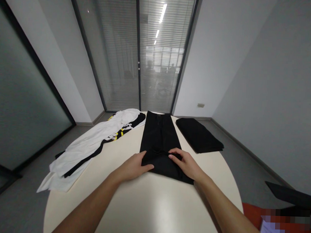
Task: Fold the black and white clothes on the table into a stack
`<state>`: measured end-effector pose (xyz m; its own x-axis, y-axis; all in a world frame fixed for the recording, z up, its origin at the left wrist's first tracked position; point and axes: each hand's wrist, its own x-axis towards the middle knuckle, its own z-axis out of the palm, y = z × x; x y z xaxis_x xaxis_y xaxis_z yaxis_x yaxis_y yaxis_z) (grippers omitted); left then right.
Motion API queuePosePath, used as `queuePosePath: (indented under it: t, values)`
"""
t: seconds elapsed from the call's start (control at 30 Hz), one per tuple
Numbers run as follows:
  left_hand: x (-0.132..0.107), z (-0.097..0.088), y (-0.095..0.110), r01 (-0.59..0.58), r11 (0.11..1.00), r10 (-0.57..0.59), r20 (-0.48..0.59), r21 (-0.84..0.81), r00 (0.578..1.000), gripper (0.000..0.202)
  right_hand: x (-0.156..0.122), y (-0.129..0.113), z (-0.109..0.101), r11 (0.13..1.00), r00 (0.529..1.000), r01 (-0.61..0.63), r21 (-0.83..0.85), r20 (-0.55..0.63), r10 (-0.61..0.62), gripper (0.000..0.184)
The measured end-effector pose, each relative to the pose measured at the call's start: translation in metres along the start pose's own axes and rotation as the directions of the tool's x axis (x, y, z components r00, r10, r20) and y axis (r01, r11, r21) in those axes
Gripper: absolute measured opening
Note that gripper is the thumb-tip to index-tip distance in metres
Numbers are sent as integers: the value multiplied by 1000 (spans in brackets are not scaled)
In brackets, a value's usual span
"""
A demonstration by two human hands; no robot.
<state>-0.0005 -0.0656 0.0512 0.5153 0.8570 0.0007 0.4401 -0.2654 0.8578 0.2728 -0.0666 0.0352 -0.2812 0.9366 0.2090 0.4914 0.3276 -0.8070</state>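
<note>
Black trousers [160, 133] lie lengthwise on the round table, waist end at the far side with a small label inside. Their near end is turned up in a rumpled fold. My left hand [134, 166] grips the fold's left side, thumb on top and fingertips partly hidden by the cloth. On the right side, my right hand [185, 163] has its thumb and fingers curled onto the same fold, pinching the fabric. The trousers' near edge slants down to the right, below my right wrist.
A white garment with black and yellow trim [101, 135] lies along the left of the cream table [142, 207], overhanging its edge. A folded black garment [198, 135] rests at the right. Beyond stand glass panels with blinds [156, 86]. Something red [251, 213] is beside the table, lower right.
</note>
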Motion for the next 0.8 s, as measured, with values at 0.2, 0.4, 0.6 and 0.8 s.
queuePosePath:
  t: [0.2,0.4,0.6,0.8]
  values:
    - [2,-8,-14,66,996,-55,192,-55,980,33,-2,2,2,998,981,-51,30,190,45,33]
    - [-8,-24,-19,278,948,-144,575,-152,805,40,-21,-17,-1,965,840,-202,165,536,84,37]
    - [-4,-27,-13,213,931,-72,425,-296,903,46,-12,-38,-14,977,887,-161,142,456,79,36]
    - [12,-14,-21,-21,849,-66,-146,-528,987,64,36,-40,-30,988,965,101,-115,252,-69,25]
